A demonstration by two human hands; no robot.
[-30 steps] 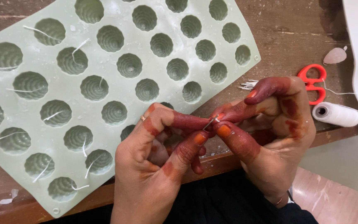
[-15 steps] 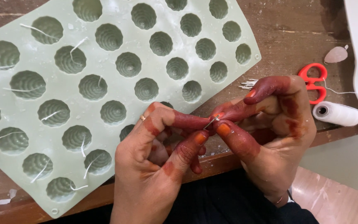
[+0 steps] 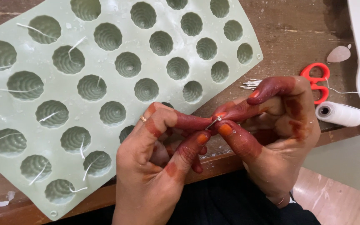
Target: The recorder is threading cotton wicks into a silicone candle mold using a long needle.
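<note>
Almost nothing has changed over the last second: both hands sit in the same spot, pinch unchanged, mould and tools unmoved. I read that as slow fingertip work in mid-step, not a reach or a placement.

Landmark is the green mould (image 3: 117,89). It lies flat on the wooden table (image 3: 296,37) and fills most of the view. It has many round ribbed cups; those on its left and near side carry short white wick pieces, those toward its far right side look bare.

Left hand (image 3: 155,166), at the mould's near right corner and partly over it: closed, thumb and forefinger pinched on a small wick piece (image 3: 213,122), which looks to have a small metal bit at the pinch. Right hand (image 3: 271,137), just right of the mould: closed too, thumb and forefinger pinched on the same piece, tips touching the left hand's. The wick piece hangs above the table's near edge, just off the mould's near right corner, not in any cup.

Right of the mould, beyond the right hand: white thread spool (image 3: 340,113) lying on its side near the table's edge, red-handled scissors (image 3: 315,81) partly hidden by the fingers, and a small bundle of cut wicks (image 3: 251,84) just beside the mould's right edge.

Edges and room: the table's near edge runs right under both hands, so anything dropped could go off onto the lap. There is a bare strip of table between the mould's right edge and the scissors. A white object at the far right edge of the view narrows that side.
</note>
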